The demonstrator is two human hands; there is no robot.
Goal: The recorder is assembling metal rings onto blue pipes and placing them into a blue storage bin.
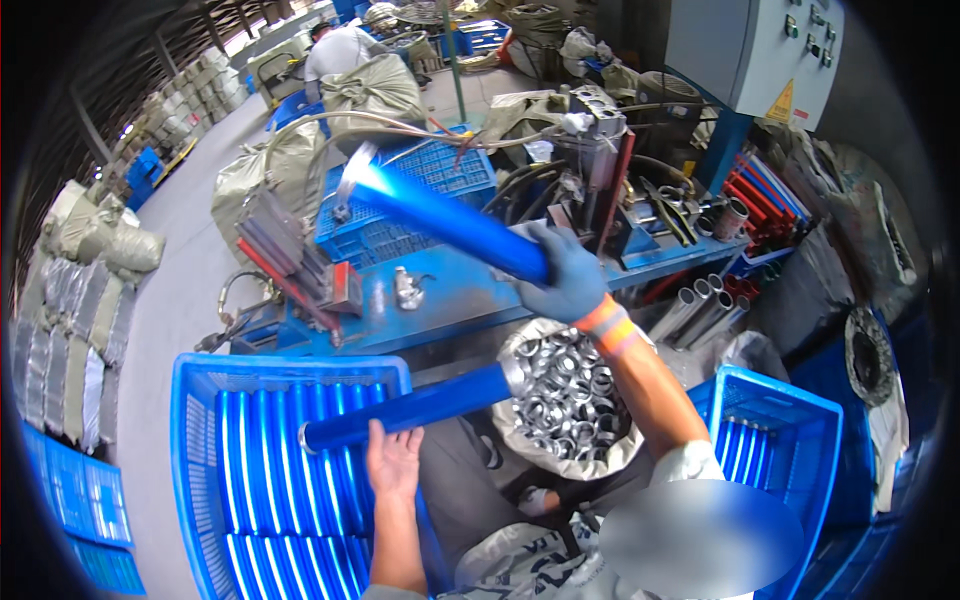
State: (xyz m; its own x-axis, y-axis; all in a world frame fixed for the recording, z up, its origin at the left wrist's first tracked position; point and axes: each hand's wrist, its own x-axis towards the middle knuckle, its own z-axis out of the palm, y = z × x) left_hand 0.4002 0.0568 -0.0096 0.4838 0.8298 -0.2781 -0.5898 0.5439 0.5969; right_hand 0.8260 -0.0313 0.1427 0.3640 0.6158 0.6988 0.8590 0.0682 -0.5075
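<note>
Blue tubes (pixel 450 222), 1 clamped in each grip, above cluttered blue workbench (pixel 450 290), seemingly a warehouse.

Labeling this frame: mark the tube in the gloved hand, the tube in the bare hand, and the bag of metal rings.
Tube in right hand (pixel 450 222), head view, middle of its blue barrel.
Tube in left hand (pixel 405 412), head view, mid-length of the barrel.
Bag of metal rings (pixel 565 390), head view, on the rings.

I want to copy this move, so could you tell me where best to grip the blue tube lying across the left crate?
Grip the lower blue tube on its plain round shaft near the middle, coming from below, as the bare left hand does now. Its metal-capped end over the bag of rings gives less grip, I judge.
</note>
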